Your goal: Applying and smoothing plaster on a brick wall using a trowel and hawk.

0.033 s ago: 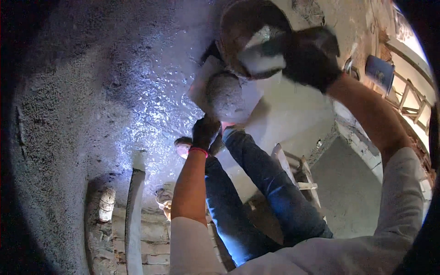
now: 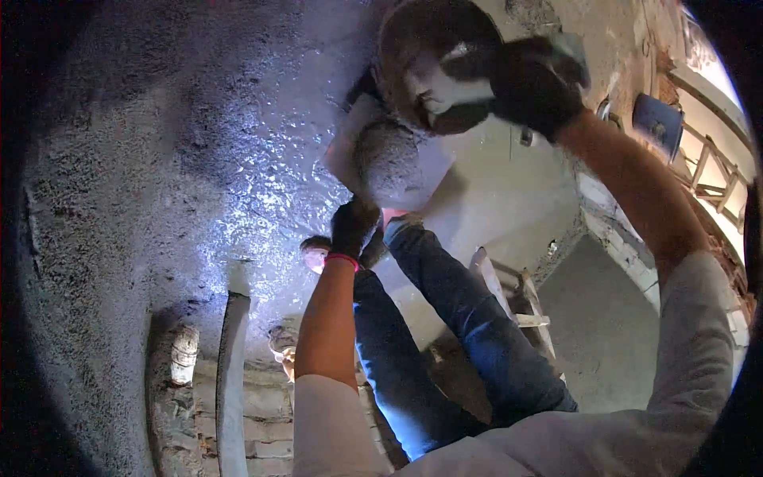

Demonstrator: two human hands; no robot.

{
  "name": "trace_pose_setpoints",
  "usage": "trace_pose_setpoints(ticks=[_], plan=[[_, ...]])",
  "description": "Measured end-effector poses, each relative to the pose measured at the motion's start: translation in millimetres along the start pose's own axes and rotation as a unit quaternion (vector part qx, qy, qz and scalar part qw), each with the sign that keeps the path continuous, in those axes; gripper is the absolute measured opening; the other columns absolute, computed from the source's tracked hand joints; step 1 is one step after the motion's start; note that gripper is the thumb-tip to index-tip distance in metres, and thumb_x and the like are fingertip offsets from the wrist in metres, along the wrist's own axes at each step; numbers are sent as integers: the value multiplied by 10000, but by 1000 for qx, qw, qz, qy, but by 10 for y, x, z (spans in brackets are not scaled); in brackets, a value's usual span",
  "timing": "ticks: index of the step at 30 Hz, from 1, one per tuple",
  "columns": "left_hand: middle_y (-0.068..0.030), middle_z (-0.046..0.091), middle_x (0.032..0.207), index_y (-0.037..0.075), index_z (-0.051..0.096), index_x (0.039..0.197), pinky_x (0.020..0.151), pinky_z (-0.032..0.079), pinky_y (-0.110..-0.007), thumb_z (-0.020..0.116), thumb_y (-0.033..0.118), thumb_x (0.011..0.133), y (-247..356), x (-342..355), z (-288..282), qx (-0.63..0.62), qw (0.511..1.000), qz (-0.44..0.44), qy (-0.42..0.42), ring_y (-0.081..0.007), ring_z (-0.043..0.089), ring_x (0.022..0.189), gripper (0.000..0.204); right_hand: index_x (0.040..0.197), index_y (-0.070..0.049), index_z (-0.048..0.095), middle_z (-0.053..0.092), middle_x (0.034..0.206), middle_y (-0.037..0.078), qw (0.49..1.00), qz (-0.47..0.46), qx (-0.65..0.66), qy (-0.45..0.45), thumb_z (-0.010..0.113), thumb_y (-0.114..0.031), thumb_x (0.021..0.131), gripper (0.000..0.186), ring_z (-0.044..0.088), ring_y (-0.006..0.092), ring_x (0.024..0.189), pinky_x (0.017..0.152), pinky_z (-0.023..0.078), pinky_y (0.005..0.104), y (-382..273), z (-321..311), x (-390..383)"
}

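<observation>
My left hand (image 2: 354,226), in a dark glove with a pink band at the wrist, is closed under a flat grey board (image 2: 429,171) that carries a rounded mound of wet mortar (image 2: 385,155). Just beyond it is a dark, round container or pan (image 2: 409,48) with a pale patch inside. My right hand (image 2: 536,87), also gloved, is closed at this container's right side; what its fingers grip is blurred and hidden. A glistening, grey plastered surface (image 2: 262,175) lies left of the board, and my legs stretch beneath my arms.
A wooden ladder-like frame (image 2: 532,322) stands right of my legs. Two upright pipe-like pieces (image 2: 234,381) are by rough masonry (image 2: 270,417) at lower left. At the far right are a dark blue object (image 2: 658,119), a wooden frame (image 2: 711,163) and a block edge (image 2: 616,234).
My right hand and forearm have shifted slightly up and left, and the round container has shifted a little with them. My left hand has barely moved.
</observation>
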State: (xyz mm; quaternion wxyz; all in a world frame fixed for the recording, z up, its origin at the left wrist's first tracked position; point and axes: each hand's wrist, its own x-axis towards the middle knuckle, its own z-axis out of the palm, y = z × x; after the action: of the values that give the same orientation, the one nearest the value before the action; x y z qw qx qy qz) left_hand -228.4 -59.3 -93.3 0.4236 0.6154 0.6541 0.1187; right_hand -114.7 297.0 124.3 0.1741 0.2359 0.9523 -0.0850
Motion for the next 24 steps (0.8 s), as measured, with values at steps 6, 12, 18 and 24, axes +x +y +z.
trace_pose_setpoints(ticks=[6,12,18,24], plan=[[-201,655,753,74,641,877,647,539,-512,557,331,879,-10,35,-20,-64,990,-119,-42,-402,659,731,270,1071,4,596,603,1071,202,978,159,77,-109,652,-205,809,340,570,361,1009,902,440,453,174,1075,95],[-156,651,772,106,656,888,586,560,-455,586,291,860,-36,48,-154,58,997,-9,-51,-353,664,646,200,1015,-56,631,617,1065,176,994,-53,65,71,680,-300,802,328,563,388,1043,978,405,485,-150,840,99],[-201,656,871,71,625,887,698,524,-512,629,367,829,-225,116,-227,-99,979,-150,-99,-407,649,798,302,625,-49,635,600,658,158,989,-149,-7,-3,646,-254,738,235,605,350,654,653,491,475,-190,77,-345],[-186,662,836,78,664,804,676,530,-458,608,311,828,-82,-375,-719,-20,996,-75,-54,-356,661,765,241,737,-9,653,615,721,226,991,5,101,-89,663,-209,685,207,619,365,720,682,498,467,-1091,-267,-1048]])
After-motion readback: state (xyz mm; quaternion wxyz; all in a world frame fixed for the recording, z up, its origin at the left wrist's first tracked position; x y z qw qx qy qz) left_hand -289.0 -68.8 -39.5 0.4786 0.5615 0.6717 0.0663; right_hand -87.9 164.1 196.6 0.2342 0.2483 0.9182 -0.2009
